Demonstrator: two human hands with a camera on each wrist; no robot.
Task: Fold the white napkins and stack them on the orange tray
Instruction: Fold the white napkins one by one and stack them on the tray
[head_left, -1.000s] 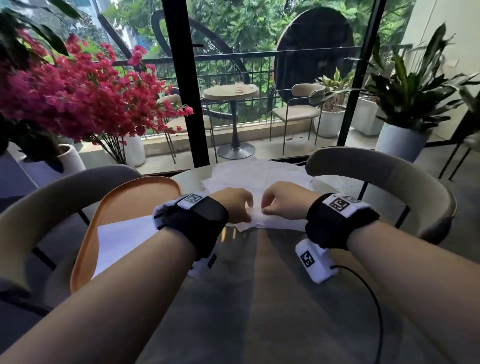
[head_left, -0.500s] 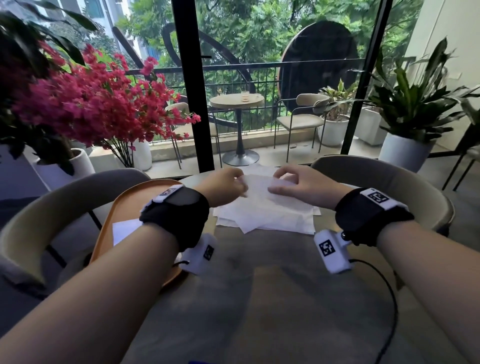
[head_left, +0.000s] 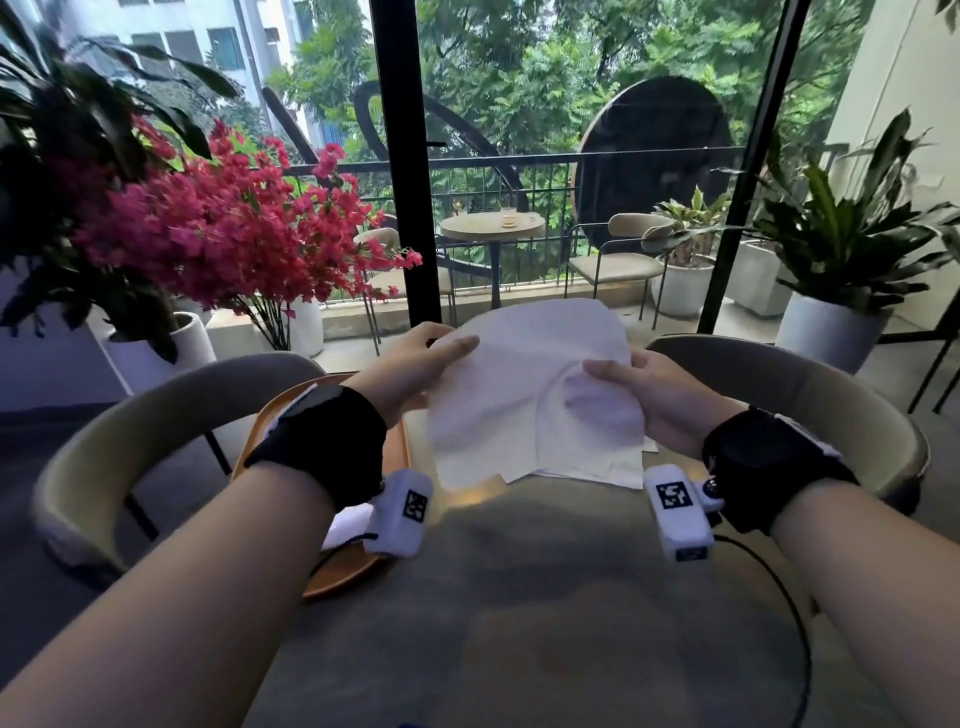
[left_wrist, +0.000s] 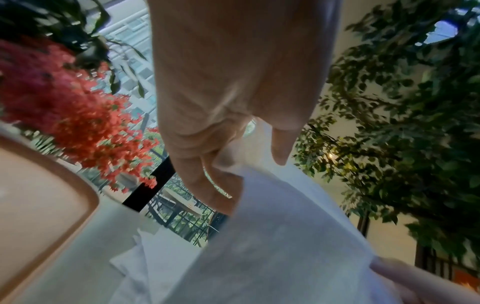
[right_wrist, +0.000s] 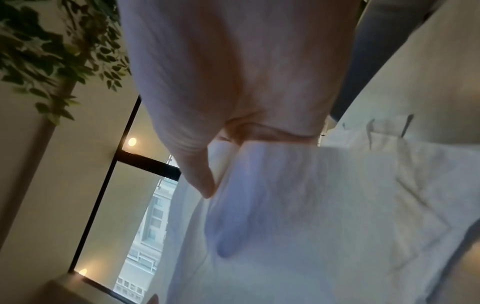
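A white napkin (head_left: 524, 384) hangs lifted above the grey table (head_left: 545, 597), held up between both hands. My left hand (head_left: 431, 358) pinches its left edge between thumb and fingers; the left wrist view shows that napkin (left_wrist: 280, 236) caught in the pinch. My right hand (head_left: 631, 382) grips the right edge, thumb in front and fingers behind the sheet; the napkin (right_wrist: 298, 205) drapes over them in the right wrist view. More white napkins (head_left: 592, 470) lie flat on the table under the lifted one. The orange tray (head_left: 397, 447) sits at the left, mostly hidden by my left forearm.
Two curved chair backs, one (head_left: 156, 415) to the left and another (head_left: 800, 374) to the right, flank the table. Pink flowers (head_left: 223, 234) in a white pot stand at the left, a potted plant (head_left: 841, 270) at the right. A glass wall lies beyond.
Both hands have lifted one napkin off the pile and spread apart, so the sheet now hangs open in the air. The head view has tilted up.
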